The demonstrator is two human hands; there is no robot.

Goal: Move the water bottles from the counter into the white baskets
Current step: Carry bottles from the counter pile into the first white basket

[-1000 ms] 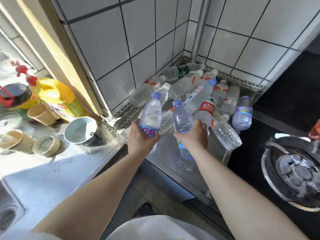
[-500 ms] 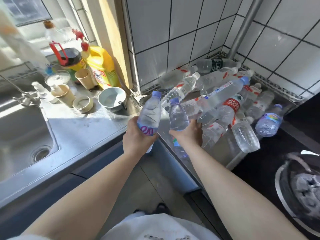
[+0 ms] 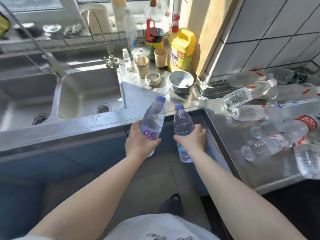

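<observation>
- Bottles: two were held upright off the desk, over the floor in front of the cabinet, side by side and just apart.
- The left bottle (image 3: pixel 153 118), blue-capped with a pink-lettered label, sat in the left hand (image 3: pixel 139 142); the fingers were curled round its lower half, thumb across the label.
- The right bottle (image 3: pixel 183 122), clear with a blue cap, sat in the right hand (image 3: pixel 194 137); the fingers wrapped its middle, and its base hung below the hand.
- Both caps pointed up and away from the person, toward the desk edge.
- A heap of bottles (image 3: pixel 270 118) lay on their sides on the steel desk (image 3: pixel 225 129) at the right, several with red-and-white labels, some touching or overlapping; the far ones lay against the tiled wall (image 3: pixel 259 40).
- No white basket showed in this view.
- At the left, a double sink (image 3: pixel 88 94) was sunk into the desk, with a tap (image 3: pixel 110 61) behind it.
- Far of the held bottles, on the desk by the corner, stood a grey bowl (image 3: pixel 181 79), two paper cups (image 3: pixel 160 57), a low round tin (image 3: pixel 152 77), a yellow jug (image 3: pixel 182 49) and a dark bottle with a red handle (image 3: pixel 154 38).
- Near the bottom edge, a white garment (image 3: pixel 155 227) and a dark shoe (image 3: pixel 173 203) on the floor were visible.
- Both forearms reached forward, bare, from the bottom corners.
</observation>
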